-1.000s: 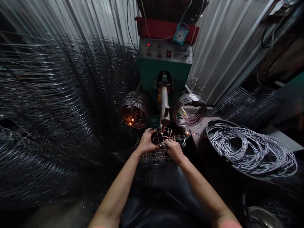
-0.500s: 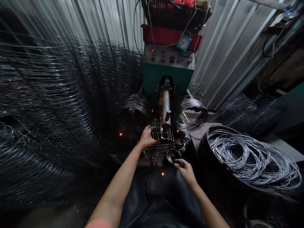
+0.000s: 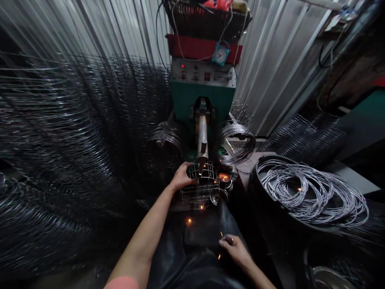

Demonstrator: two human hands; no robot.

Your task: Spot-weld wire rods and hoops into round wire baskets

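My left hand (image 3: 181, 176) grips the left rim of a small wire basket (image 3: 202, 185) and holds it under the metal arm (image 3: 202, 140) of a green welding machine (image 3: 202, 93). Sparks glow around the basket and on my dark apron (image 3: 198, 241). My right hand (image 3: 235, 248) rests low over the apron, away from the basket, with its fingers closed on a small dark piece I cannot make out.
Stacks of wire frames (image 3: 69, 140) fill the whole left side. Wire-ring bundles (image 3: 237, 140) hang on both sides of the machine arm. A black tub (image 3: 270, 204) of loose wire rings (image 3: 309, 188) stands at the right. A metal bowl (image 3: 331, 277) sits at the bottom right.
My right hand has left the basket and drawn back and down toward my lap. My left hand has stayed on the basket. Fresh sparks show at the basket and apron.
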